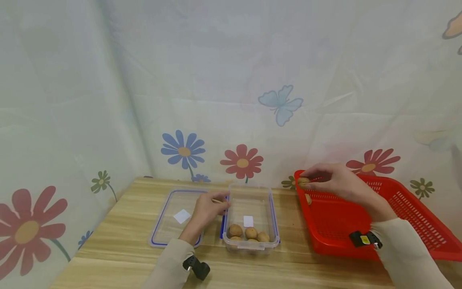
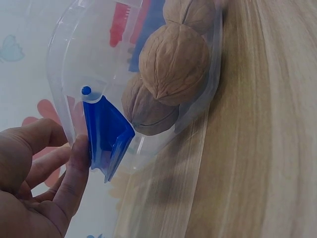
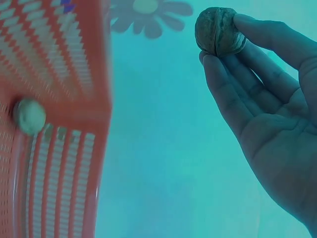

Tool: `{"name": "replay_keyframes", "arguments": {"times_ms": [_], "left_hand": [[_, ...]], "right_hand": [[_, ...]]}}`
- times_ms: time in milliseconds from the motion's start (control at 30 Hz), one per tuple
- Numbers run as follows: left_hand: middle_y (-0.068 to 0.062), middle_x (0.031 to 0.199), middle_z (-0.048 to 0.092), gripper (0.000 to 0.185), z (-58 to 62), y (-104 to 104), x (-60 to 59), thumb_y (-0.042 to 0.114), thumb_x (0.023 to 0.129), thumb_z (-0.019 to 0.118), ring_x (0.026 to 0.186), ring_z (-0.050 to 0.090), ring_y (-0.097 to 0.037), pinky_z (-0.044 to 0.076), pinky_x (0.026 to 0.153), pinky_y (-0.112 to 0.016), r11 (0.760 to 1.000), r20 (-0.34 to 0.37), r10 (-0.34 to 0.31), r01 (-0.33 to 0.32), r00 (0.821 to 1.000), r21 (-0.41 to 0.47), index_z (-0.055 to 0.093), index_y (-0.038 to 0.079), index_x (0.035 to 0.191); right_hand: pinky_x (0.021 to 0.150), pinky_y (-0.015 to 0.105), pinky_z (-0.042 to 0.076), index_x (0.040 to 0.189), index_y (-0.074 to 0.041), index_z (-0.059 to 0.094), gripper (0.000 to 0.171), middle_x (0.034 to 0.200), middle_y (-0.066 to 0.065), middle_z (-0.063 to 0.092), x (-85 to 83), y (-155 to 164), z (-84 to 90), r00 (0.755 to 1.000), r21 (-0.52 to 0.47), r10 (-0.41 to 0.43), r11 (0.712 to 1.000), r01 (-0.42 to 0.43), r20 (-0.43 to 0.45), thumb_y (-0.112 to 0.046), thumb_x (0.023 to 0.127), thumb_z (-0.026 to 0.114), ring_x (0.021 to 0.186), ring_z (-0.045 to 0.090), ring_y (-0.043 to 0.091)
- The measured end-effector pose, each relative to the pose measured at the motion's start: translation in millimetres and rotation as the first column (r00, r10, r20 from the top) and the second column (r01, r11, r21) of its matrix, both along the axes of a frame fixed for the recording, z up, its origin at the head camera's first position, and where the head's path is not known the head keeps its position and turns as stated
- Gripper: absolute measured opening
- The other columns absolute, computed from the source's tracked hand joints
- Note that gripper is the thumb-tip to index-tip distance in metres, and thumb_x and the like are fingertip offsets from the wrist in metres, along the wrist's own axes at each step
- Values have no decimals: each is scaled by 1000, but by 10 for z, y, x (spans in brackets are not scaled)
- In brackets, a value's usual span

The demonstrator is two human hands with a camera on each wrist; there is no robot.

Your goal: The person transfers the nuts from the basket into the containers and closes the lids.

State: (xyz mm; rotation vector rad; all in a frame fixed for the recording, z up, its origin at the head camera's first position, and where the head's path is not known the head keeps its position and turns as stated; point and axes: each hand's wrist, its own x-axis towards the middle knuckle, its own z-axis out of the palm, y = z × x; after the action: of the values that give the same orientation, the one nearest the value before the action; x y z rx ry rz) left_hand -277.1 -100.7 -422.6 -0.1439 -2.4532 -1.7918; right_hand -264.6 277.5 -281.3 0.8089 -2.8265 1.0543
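Note:
A clear plastic food container with blue latches stands on the table, and several walnuts lie at its near end. My left hand is at its left rim, thumb and fingers pinching the edge beside a hanging blue latch. Over the left rim of the red basket, my right hand holds a walnut between thumb and fingertips. Another walnut lies inside the basket against its wall.
The container's clear lid, with a blue seal and a white label, lies flat to the left, partly behind the left hand. A flowered cloth hangs behind the wooden table.

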Motion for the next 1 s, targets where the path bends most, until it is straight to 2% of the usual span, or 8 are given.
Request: {"name": "replay_keyframes", "arguments": {"times_ms": [233, 433, 633, 733, 1000], "left_hand": [[-8, 98, 73, 36, 18, -3, 19, 4, 95, 77, 75, 76, -23, 66, 77, -45, 1000, 13, 0, 0, 1000, -12, 75, 0, 130], [-8, 97, 73, 36, 18, -8, 10, 4, 95, 77, 76, 76, -22, 66, 76, -44, 1000, 16, 1, -1, 1000, -9, 75, 1, 130], [-7, 98, 73, 36, 22, -9, 6, 5, 95, 77, 75, 76, -22, 66, 73, -38, 1000, 11, -6, 6, 1000, -8, 74, 1, 131], [-8, 98, 73, 36, 18, -8, 2, 4, 95, 77, 75, 76, -23, 66, 72, -37, 1000, 10, -6, 6, 1000, -5, 74, 0, 131], [-8, 99, 73, 36, 4, -5, -10, 4, 95, 77, 75, 76, -23, 66, 74, -41, 1000, 16, -3, 3, 1000, -7, 74, 0, 131]], "right_hand": [[87, 26, 62, 124, -10, 77, 31, 118, 5, 74, 81, -238, -78, 997, -89, 78, 993, -80, -22, -11, 93, 84, 100, 72, 22], [89, 24, 61, 122, -12, 78, 31, 116, 1, 73, 165, -465, -153, 994, -53, 109, 993, -109, 8, -18, 92, 86, 101, 71, 20], [87, 26, 62, 122, -8, 76, 30, 113, 3, 73, 180, -607, -277, 976, -93, 206, 975, -200, 69, -13, 93, 84, 97, 73, 18], [86, 25, 62, 121, -9, 77, 30, 112, 1, 74, 174, -667, -359, 973, -92, 214, 974, -206, 88, -14, 93, 84, 97, 72, 18], [84, 26, 63, 117, -11, 78, 25, 106, -4, 74, 149, -802, -564, 963, -49, 253, 967, -249, 96, -11, 92, 84, 95, 69, 16]]}}
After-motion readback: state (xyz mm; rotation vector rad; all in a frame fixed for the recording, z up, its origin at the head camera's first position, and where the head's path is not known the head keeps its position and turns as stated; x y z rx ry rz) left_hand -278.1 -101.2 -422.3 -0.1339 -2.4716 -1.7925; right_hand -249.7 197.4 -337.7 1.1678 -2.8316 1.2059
